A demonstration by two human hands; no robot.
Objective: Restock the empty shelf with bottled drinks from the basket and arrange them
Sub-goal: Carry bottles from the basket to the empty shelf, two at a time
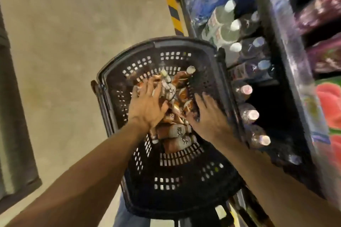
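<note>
Reaching both hands, left hand (147,105), right hand (210,116), into basket (129,64), bottles (175,131).

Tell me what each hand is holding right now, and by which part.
Cannot tell. Both the left hand and right hand reach onto the bottles in the basket, but no grip shows.

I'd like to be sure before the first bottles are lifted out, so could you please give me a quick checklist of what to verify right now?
1. Bottles left in the basket: ok, a pile of brown bottles lies inside.
2. Left hand on the pile: ok, fingers spread over the bottles; grip not yet closed.
3. Right hand on a bottle: cannot tell, it lies at the pile's edge by the basket wall.
4. Free shelf space: ok, a dark gap shows behind the front row of capped bottles.
5. Basket steady: cannot tell.
</note>
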